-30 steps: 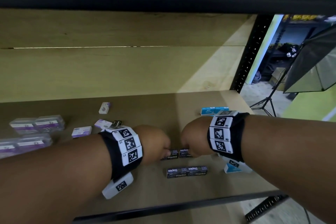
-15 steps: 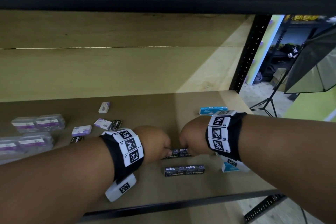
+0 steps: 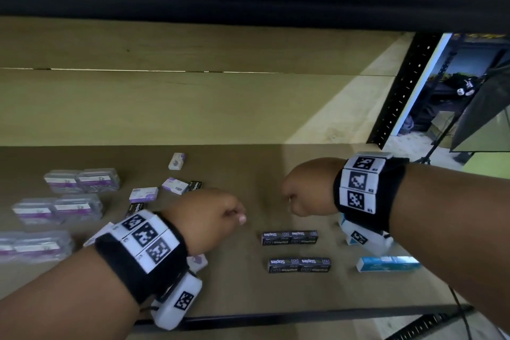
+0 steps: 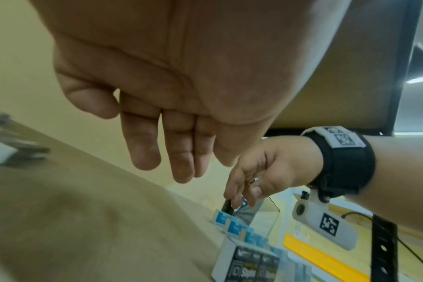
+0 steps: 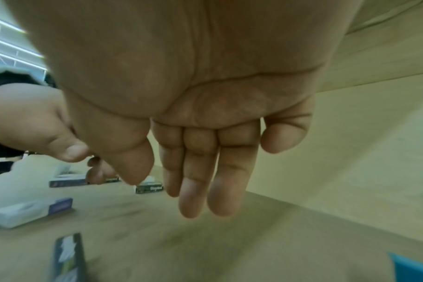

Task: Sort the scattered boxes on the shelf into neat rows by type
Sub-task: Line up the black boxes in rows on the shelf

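Observation:
Two pairs of black Staples boxes lie in neat rows near the shelf's front, one pair (image 3: 289, 237) behind the other (image 3: 299, 265). My left hand (image 3: 238, 215) hovers to the left of the rear pair, and my right hand (image 3: 292, 199) hovers above and behind it. Both hold nothing. In the wrist views the left hand's fingers (image 4: 145, 152) and the right hand's fingers (image 5: 217, 190) hang relaxed and nearly straight. Loose black Staples boxes (image 3: 196, 184) (image 3: 135, 208) lie further left among small purple-and-white boxes (image 3: 143, 194) (image 3: 175, 185) (image 3: 176, 160).
Clear plastic boxes with purple labels (image 3: 82, 179) (image 3: 58, 208) (image 3: 36, 246) stand in rows at the far left. A blue box (image 3: 386, 263) lies at the front right, another half hidden under my right wrist. The shelf's black front rail (image 3: 276, 317) runs below.
Both hands have let go of the rear pair of Staples boxes, lifted off it and drawn apart. That pair now lies uncovered behind the front pair.

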